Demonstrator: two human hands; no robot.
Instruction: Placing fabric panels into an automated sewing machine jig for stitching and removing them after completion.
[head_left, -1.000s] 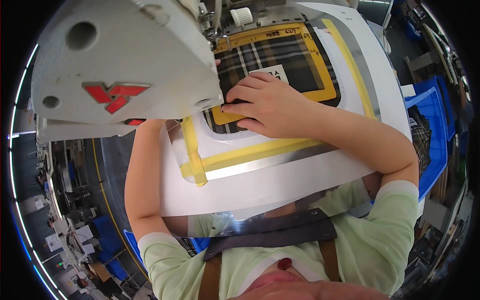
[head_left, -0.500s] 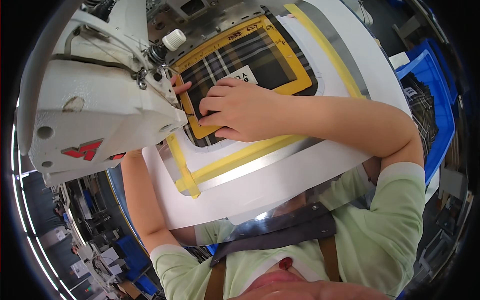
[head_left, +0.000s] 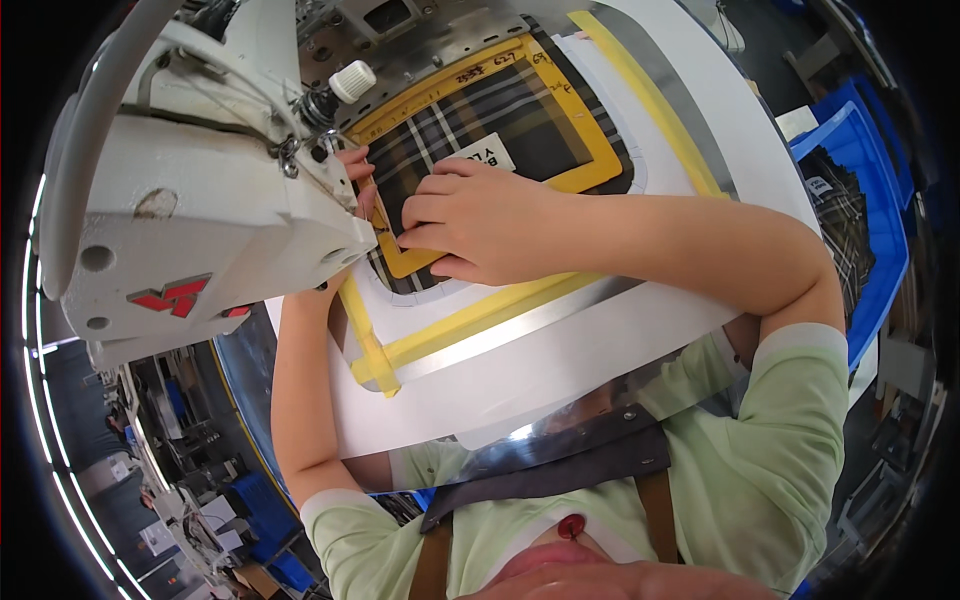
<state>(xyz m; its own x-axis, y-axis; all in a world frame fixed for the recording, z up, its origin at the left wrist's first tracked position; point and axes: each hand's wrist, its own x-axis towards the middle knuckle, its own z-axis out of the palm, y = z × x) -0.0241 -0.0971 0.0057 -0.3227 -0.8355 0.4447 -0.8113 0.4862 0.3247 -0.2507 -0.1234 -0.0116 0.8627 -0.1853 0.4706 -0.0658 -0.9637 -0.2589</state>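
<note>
A yellow rectangular frame (head_left: 603, 150) with handwriting lies over dark plaid fabric (head_left: 405, 150), and a white printed label (head_left: 490, 152) rests inside it. My right hand (head_left: 490, 222) lies palm down across the frame's near left corner, fingers apart and bent, fingertips pressing on frame and fabric. Beyond the white sewing machine head (head_left: 200, 220), my left hand (head_left: 358, 170) shows only some fingers at the frame's left side. They are curled together; the machine covers the rest, and whatever they may hold is hidden.
White sheeting (head_left: 480, 375) with yellow tape strips (head_left: 480, 318) surrounds the fabric on a shiny metal table. A blue bin (head_left: 885, 240) holding plaid pieces (head_left: 840, 220) stands at the right. The machine's white knob (head_left: 352, 80) juts out above the frame's left end.
My left forearm has shifted right and the left fingers, earlier one stretched out, have curled closer by the frame's left edge. My right hand has hardly moved.
</note>
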